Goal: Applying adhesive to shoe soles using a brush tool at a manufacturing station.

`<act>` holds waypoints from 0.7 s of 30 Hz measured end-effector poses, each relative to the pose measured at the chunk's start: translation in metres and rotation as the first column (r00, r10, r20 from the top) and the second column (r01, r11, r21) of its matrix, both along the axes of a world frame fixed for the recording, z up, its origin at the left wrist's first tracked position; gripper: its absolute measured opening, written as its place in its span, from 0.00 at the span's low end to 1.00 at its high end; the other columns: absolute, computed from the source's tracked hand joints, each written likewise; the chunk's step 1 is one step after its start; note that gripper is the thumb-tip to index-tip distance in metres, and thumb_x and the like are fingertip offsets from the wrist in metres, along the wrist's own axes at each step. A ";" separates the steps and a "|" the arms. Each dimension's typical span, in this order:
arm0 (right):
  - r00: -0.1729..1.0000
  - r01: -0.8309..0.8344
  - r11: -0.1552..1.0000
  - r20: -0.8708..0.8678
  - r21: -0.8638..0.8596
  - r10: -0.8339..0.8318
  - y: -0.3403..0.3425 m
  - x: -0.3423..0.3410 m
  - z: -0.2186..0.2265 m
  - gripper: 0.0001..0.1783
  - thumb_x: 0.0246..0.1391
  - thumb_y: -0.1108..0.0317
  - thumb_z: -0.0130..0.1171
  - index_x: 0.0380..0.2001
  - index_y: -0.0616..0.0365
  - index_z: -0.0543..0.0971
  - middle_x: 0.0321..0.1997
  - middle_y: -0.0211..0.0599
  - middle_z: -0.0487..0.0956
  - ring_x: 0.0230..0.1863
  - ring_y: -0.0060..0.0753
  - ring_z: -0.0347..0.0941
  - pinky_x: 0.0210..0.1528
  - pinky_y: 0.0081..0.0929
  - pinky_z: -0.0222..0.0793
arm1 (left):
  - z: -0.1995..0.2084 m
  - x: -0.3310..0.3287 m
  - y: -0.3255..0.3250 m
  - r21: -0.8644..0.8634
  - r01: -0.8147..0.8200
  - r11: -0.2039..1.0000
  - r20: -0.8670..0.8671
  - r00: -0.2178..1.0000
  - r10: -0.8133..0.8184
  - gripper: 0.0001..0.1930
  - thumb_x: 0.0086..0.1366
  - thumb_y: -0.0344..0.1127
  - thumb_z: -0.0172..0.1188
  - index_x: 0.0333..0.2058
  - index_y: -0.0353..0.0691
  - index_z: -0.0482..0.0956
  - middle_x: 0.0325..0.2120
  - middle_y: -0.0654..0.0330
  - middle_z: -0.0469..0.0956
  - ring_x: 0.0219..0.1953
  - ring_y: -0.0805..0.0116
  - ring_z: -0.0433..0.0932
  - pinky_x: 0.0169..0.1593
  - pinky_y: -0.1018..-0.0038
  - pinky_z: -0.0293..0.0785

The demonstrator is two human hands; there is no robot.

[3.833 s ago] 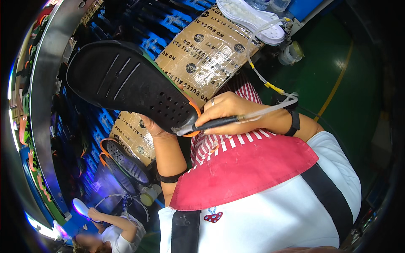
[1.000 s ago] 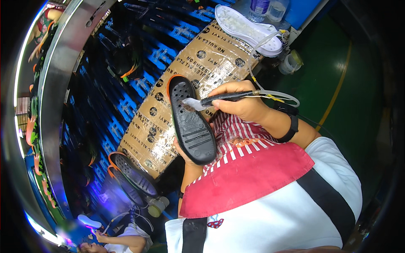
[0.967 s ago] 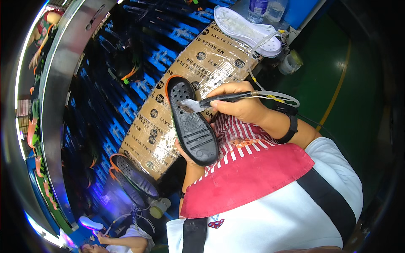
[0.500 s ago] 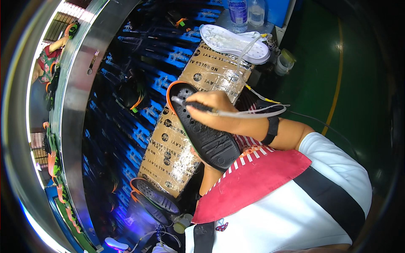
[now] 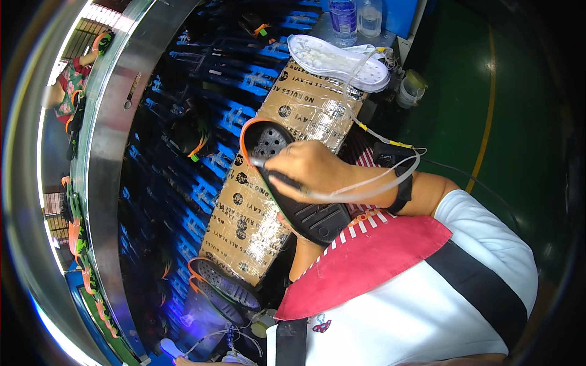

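Note:
A black shoe sole [image 5: 268,139] with an orange rim and rows of holes lies tilted above the taped cardboard surface. My left hand [image 5: 301,244] supports it from below, wrapped around its edge; most of those fingers are hidden beneath the sole. In my right hand [image 5: 312,166] is a dark-handled brush [image 5: 284,178] with a pale tip, from which a clear hose trails to the right. The tip meets the sole's left edge, just under the orange part. My right hand covers the middle of the sole.
White soles [image 5: 342,64] rest on the taped cardboard [image 5: 244,226], near bottles [image 5: 343,24] and a lidded tub [image 5: 412,88]. More black soles [image 5: 226,287] lie at lower left. Beyond the blue-black slats [image 5: 201,122], a metal rail [image 5: 110,152] borders a line of shoe parts. Another person's hand [image 5: 189,362] shows below.
My right hand and the brush have slid down along the sole's left edge, from the heel part toward the middle. At the lower edge, another person's hand has come into view.

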State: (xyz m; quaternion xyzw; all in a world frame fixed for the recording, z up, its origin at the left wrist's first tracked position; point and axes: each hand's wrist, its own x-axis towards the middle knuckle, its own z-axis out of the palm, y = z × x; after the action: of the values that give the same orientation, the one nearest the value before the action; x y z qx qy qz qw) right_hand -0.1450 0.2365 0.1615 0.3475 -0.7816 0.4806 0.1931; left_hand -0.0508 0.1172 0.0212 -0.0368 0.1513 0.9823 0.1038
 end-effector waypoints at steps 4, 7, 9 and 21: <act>0.979 -0.187 0.981 0.068 -0.048 0.190 0.001 0.006 0.002 0.09 0.41 0.65 0.57 0.24 0.60 0.76 0.16 0.41 0.73 0.20 0.45 0.72 0.24 0.36 0.66 | 0.001 0.001 0.000 0.002 -0.004 1.000 -0.002 1.000 0.004 0.46 0.49 0.73 0.45 0.57 0.42 0.57 0.50 0.44 0.66 0.49 0.43 0.67 0.51 0.54 0.68; 0.977 -0.115 0.982 0.164 -0.146 0.139 0.013 0.009 0.013 0.09 0.39 0.71 0.60 0.28 0.62 0.77 0.24 0.43 0.77 0.24 0.44 0.74 0.28 0.31 0.69 | 0.002 0.000 -0.001 0.003 -0.011 1.000 -0.003 1.000 0.011 0.46 0.49 0.73 0.45 0.57 0.42 0.57 0.50 0.44 0.65 0.49 0.43 0.67 0.51 0.54 0.67; 0.997 0.011 0.999 0.071 -0.052 -0.007 0.012 0.005 0.009 0.09 0.39 0.71 0.60 0.27 0.63 0.77 0.24 0.44 0.77 0.24 0.43 0.74 0.28 0.30 0.69 | 0.001 0.000 0.000 0.006 -0.022 1.000 -0.009 1.000 0.022 0.46 0.49 0.73 0.45 0.57 0.42 0.57 0.50 0.44 0.65 0.49 0.43 0.67 0.51 0.54 0.67; 0.983 -0.100 0.966 0.127 -0.238 0.133 0.004 0.017 -0.004 0.08 0.42 0.66 0.57 0.26 0.60 0.77 0.22 0.43 0.76 0.24 0.44 0.73 0.27 0.35 0.67 | 0.009 -0.005 -0.003 -0.005 -0.045 0.999 -0.052 0.998 0.045 0.46 0.48 0.73 0.46 0.57 0.43 0.57 0.51 0.44 0.65 0.50 0.43 0.66 0.52 0.54 0.67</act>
State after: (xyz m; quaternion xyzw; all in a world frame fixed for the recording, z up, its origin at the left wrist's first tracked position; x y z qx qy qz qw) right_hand -0.1280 0.2409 0.1578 0.3332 -0.7105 0.6021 0.1472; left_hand -0.0555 0.1146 0.0305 -0.0149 0.1562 0.9845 0.0777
